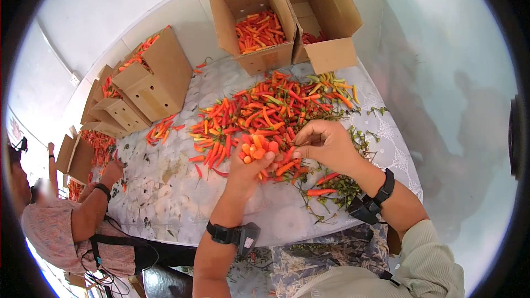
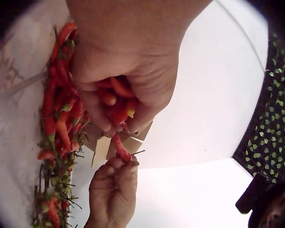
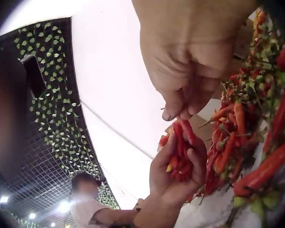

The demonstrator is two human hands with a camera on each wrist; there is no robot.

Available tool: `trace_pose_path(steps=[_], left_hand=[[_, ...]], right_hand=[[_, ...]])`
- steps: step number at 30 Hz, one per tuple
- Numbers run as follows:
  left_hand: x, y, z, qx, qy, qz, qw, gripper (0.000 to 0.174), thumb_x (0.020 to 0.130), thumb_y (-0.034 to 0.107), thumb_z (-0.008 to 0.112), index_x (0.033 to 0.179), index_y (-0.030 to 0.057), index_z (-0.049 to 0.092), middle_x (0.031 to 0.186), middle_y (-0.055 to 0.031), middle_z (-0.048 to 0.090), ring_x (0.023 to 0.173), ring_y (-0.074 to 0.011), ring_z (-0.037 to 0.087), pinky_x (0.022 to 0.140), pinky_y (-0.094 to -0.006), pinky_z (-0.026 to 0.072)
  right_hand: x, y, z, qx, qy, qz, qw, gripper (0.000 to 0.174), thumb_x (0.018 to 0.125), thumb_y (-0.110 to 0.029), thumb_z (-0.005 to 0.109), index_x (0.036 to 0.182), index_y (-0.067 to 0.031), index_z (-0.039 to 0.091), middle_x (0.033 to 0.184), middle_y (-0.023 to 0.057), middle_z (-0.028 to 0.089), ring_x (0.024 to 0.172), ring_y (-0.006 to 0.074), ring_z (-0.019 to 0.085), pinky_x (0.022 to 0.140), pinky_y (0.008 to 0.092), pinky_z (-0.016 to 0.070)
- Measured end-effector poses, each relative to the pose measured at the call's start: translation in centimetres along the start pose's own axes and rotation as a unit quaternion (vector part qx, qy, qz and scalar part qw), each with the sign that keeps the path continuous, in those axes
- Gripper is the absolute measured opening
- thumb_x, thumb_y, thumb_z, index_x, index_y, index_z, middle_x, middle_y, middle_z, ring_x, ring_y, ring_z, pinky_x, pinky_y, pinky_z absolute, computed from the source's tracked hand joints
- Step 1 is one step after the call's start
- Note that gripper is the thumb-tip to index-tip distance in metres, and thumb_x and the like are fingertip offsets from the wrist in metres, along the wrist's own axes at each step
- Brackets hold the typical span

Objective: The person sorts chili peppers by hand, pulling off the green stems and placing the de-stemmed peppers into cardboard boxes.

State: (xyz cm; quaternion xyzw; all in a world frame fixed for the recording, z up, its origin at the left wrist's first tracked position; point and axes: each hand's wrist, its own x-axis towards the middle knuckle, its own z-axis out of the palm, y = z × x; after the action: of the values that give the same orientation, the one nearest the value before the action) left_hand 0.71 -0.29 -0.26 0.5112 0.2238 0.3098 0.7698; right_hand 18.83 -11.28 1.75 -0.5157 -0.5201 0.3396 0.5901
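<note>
My left hand (image 1: 243,174) grips a bunch of red and orange chili peppers (image 1: 256,148) over the near side of a large chili heap (image 1: 259,102). Seen from the left wrist, its fingers curl round the bunch and the pepper tips peek out. Close beside it, my right hand (image 1: 327,142) pinches the stem end of a single red chili pepper (image 2: 121,149) between thumb and fingers. The thin stem sticks out past the fingertips. The pepper's other end meets the left fingertips. The right wrist view shows peppers (image 3: 181,147) lying lengthwise in the left palm, below the right fingertips.
Green stems (image 1: 346,192) lie in a pile at the right of the cloth-covered table (image 1: 182,201). Two open cardboard boxes (image 1: 265,58) stand at the back, one holding many chilies. More filled boxes (image 1: 157,85) line the left side, where another person (image 1: 61,226) works.
</note>
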Motion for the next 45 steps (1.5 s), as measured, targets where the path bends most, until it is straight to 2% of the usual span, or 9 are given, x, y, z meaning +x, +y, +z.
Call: trace_pose_path(steps=[7,22,31,34,37,40,42,44,45], left_hand=[[0.3,-1.1,-0.2,0.032,-0.035,0.024,0.999,0.047,0.07,0.0,0.076,0.108,0.0039,0.048,0.095,-0.0068,0.062,0.079,-0.016,0.065,0.058,-0.0249,0.0536],[-0.1,-0.5,0.2,0.088,-0.047,0.035,0.994,0.046,0.067,0.006,0.081,0.102,0.0055,0.05,0.083,-0.0024,0.061,0.062,-0.009,0.059,0.053,-0.0215,0.0496],[-0.3,-0.5,0.2,0.066,-0.082,0.008,0.994,0.047,0.067,0.003,0.079,0.102,0.0069,0.048,0.086,-0.0036,0.062,0.069,-0.0103,0.061,0.056,-0.022,0.0512],[-0.2,-0.6,-0.1,0.08,-0.091,0.002,0.993,0.047,0.067,0.003,0.079,0.102,0.0069,0.048,0.089,-0.0039,0.062,0.072,-0.0104,0.061,0.057,-0.0225,0.0519],[-0.1,-0.2,0.1,0.083,-0.084,0.005,0.993,0.046,0.067,0.003,0.079,0.102,0.007,0.048,0.089,-0.0041,0.061,0.072,-0.0105,0.061,0.056,-0.023,0.0514],[-0.1,-0.4,0.0,0.094,-0.077,0.012,0.993,0.045,0.068,0.003,0.078,0.102,0.007,0.049,0.089,-0.0039,0.062,0.071,-0.0105,0.061,0.055,-0.0238,0.0505],[0.3,-0.7,-0.2,0.079,-0.055,0.008,0.995,0.045,0.068,0.003,0.078,0.102,0.0069,0.049,0.088,-0.0039,0.061,0.069,-0.011,0.061,0.054,-0.0243,0.0496],[0.6,-0.7,-0.4,0.067,-0.038,0.009,0.997,0.045,0.068,0.002,0.078,0.102,0.0066,0.049,0.088,-0.004,0.062,0.069,-0.0115,0.06,0.053,-0.0245,0.0489],[0.7,-0.7,-0.5,0.062,-0.032,0.01,0.998,0.045,0.068,0.002,0.078,0.102,0.0065,0.049,0.088,-0.0042,0.062,0.069,-0.0117,0.06,0.053,-0.0245,0.0487]], right_hand=[[-0.5,0.8,1.4,0.038,0.027,-0.032,0.998,0.012,0.075,-0.004,0.073,0.081,-0.0006,0.063,0.08,0.0031,0.063,0.073,0.0088,0.06,0.065,0.0241,0.0495],[-0.1,1.4,1.0,-0.043,0.023,-0.008,0.999,0.018,0.081,-0.015,0.07,0.082,0.0014,0.063,0.075,0.0026,0.063,0.068,0.0071,0.057,0.061,0.0234,0.0468],[0.2,2.1,0.2,0.206,-0.099,0.161,0.96,0.02,0.088,-0.022,0.063,0.083,-0.0026,0.061,0.07,0.0003,0.059,0.066,0.0079,0.056,0.06,0.0243,0.0464],[0.1,1.8,0.2,0.225,-0.088,0.198,0.95,0.021,0.089,-0.023,0.062,0.083,-0.0034,0.059,0.07,0.0001,0.059,0.064,0.0088,0.056,0.059,0.0241,0.0457],[0.1,1.9,0.9,0.235,-0.014,0.149,0.961,0.021,0.09,-0.023,0.061,0.082,-0.0035,0.059,0.071,0.0,0.059,0.065,0.0087,0.056,0.059,0.0234,0.0449],[0.8,1.8,-0.9,0.055,0.114,0.056,0.99,0.021,0.089,-0.023,0.062,0.085,-0.0024,0.058,0.075,0.0012,0.059,0.068,0.0083,0.056,0.06,0.0248,0.0456],[1.0,1.4,-2.7,-0.142,0.164,-0.013,0.976,0.018,0.079,-0.016,0.068,0.087,-0.0027,0.059,0.082,0.0068,0.059,0.075,0.0181,0.058,0.066,0.0304,0.0466],[1.0,0.8,-3.8,-0.33,0.202,-0.084,0.918,0.025,0.068,-0.009,0.074,0.088,-0.003,0.059,0.089,0.0123,0.059,0.082,0.0279,0.06,0.071,0.0361,0.0476],[0.7,0.0,-4.0,-0.459,0.212,-0.13,0.853,0.031,0.061,-0.004,0.077,0.086,-0.0052,0.06,0.089,0.0097,0.06,0.074,0.0263,0.059,0.067,0.0357,0.0475]])
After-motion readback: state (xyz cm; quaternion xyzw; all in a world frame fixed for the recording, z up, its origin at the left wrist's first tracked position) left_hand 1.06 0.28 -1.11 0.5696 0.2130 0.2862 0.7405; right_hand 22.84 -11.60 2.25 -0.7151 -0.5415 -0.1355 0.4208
